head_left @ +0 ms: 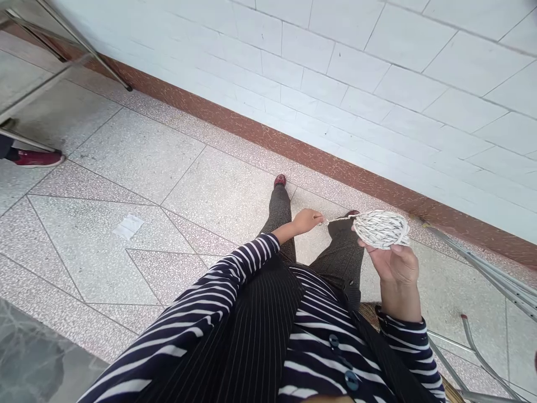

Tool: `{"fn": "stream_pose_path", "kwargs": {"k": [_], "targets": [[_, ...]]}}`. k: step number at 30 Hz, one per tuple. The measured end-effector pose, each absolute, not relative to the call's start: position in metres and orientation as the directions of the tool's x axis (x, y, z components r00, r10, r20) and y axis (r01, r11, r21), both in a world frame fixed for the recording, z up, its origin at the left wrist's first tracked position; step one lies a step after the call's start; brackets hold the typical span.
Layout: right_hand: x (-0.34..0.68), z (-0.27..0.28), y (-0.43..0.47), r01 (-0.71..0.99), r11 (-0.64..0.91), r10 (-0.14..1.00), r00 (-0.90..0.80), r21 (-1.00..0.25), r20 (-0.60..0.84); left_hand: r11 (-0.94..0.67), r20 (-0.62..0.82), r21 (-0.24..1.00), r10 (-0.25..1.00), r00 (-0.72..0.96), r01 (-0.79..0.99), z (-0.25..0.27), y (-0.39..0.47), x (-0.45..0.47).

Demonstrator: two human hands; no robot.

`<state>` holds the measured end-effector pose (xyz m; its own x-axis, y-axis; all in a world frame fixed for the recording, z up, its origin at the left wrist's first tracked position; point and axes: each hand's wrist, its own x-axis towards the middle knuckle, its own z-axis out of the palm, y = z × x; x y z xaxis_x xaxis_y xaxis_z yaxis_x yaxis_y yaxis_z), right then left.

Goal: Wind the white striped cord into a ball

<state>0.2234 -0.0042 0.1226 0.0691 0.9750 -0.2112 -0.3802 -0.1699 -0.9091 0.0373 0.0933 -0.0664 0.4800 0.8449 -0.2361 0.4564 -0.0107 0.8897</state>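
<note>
White cord [381,228], wound into a dark-flecked bundle, is being clasped along its near edge by the right hand [393,263] above the speckled floor [226,184], while its outstretched strand [341,218] is being pinched by the left hand [305,221].

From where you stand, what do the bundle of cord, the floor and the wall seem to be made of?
The bundle of cord in the right hand looks like matte cotton or synthetic fibre: its soft white strands show dark flecks. The floor is probably smooth terrazzo, speckled with small chips. The wall looks like smooth, pale ceramic tile, from its thin joint lines.
</note>
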Motion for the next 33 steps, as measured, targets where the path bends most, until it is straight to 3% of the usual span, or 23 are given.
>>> {"fn": "stream_pose_path", "kwargs": {"k": [10, 17, 25, 33], "targets": [[0.266, 0.121, 0.0, -0.44, 0.027, 0.936, 0.327, -0.898, -0.132, 0.084, -0.154, 0.961, 0.953, 0.262, 0.262, -0.018, 0.116, 0.005], [0.264, 0.12, 0.003, -0.48, 0.058, 0.915, 0.376, -0.876, -0.145, 0.101, -0.084, 0.993, 0.964, 0.254, -0.056, 0.006, 0.131, 0.013], [0.307, 0.126, -0.004, -0.525, 0.258, 0.812, 0.573, -0.811, -0.112, 0.15, -0.151, 0.988, 0.989, 0.007, 0.04, 0.01, 0.148, -0.015], [0.309, 0.132, 0.005, -0.551, 0.307, 0.783, 0.61, -0.776, -0.123, 0.186, -0.157, 0.956, 0.977, 0.141, -0.227, 0.039, 0.15, -0.001]]}}
